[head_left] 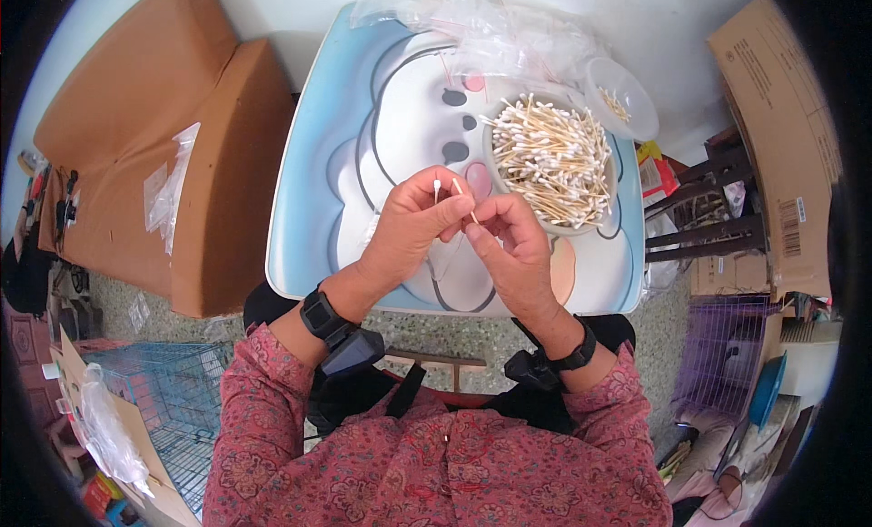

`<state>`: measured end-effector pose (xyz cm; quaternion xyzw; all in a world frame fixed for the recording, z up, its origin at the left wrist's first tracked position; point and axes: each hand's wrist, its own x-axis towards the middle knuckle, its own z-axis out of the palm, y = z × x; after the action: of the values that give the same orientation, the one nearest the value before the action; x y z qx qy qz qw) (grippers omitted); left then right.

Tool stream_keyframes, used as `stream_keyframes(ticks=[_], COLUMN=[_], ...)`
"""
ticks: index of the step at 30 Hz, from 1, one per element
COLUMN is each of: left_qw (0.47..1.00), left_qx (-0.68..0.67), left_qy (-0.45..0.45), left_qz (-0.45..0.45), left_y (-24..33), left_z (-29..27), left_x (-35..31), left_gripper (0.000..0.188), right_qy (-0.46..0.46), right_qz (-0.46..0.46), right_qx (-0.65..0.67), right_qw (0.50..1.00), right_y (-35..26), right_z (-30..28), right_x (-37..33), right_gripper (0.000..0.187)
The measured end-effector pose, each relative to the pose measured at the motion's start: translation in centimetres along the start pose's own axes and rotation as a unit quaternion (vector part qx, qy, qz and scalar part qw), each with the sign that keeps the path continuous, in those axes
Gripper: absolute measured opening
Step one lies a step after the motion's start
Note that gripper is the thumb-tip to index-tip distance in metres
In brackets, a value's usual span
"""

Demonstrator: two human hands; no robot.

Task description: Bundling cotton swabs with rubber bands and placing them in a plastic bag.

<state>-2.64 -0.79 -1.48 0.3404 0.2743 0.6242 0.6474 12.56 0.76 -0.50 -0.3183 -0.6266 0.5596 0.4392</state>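
Note:
Over the near middle of the small table, my left hand (406, 227) is closed, with a white-tipped cotton swab (437, 188) standing up from its fingers. A second thin wooden swab stick (466, 203) runs slantwise between my two hands. Its lower end is pinched by the fingertips of my right hand (514, 250), which is closed too. Just beyond my right hand, a round bowl (490, 164) is heaped with loose cotton swabs (554, 155). A clear piece of plastic (443, 257) shows below my fingers; whether I hold it I cannot tell.
Clear plastic bags (509, 39) lie along the table's (304, 196) far edge. Beside the bowl sits a translucent lid (643, 118) with a few swabs. A brown sofa (227, 164) stands left, cardboard (772, 118) and a purple wire cage (718, 354) right, a blue-green cage (173, 391) lower left.

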Motion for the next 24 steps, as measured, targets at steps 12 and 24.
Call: stream_keyframes(ticks=[12,24], left_qw=[0.997,0.982], left_qx=[0.001,0.011], left_qy=[0.010,-0.100], left_qz=[-0.074,-0.163], left_y=[-0.4,-0.3], left_z=[-0.2,0.5], left_x=[0.1,-0.5], left_gripper=[0.022,0.022], right_qy=[0.004,-0.047], right_qz=[-0.075,-0.001], right_qx=[-0.132,-0.023], right_qw=[0.988,0.999], right_y=[-1.5,-1.5], right_z=[-1.2,-2.7], right_x=[1.2,1.8], right_gripper=[0.009,0.009])
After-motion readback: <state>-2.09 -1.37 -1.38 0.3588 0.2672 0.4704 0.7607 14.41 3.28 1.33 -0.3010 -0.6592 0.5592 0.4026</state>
